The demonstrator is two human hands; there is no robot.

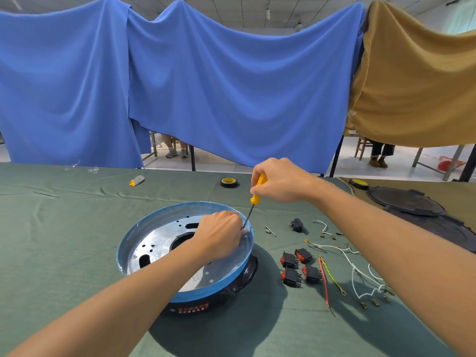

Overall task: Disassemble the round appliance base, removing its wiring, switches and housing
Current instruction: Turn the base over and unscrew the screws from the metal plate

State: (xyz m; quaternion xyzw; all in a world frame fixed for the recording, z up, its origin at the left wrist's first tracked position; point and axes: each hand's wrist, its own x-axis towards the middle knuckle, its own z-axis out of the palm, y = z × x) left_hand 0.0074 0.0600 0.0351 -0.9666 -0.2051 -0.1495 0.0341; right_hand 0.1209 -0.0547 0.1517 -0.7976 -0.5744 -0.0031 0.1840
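round appliance base (pixel 164 211) sits mid-table on green cloth (pixel 64 240). right hand (pixel 280 180) grips a yellow screwdriver (pixel 256 195) upright, tip at the inner rim; left hand (pixel 219 234) curls there, likely steadying it, grip hidden. removed switches (pixel 300 266) lie right.

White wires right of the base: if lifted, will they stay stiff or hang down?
Probably floppy: the white wires lie in loose curves on the green cloth. Likely light, being thin. Their metal terminals might snag one another.

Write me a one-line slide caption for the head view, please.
Right hand holds a yellow screwdriver into the round appliance base, left hand at its tip; removed switches and wires lie beside.
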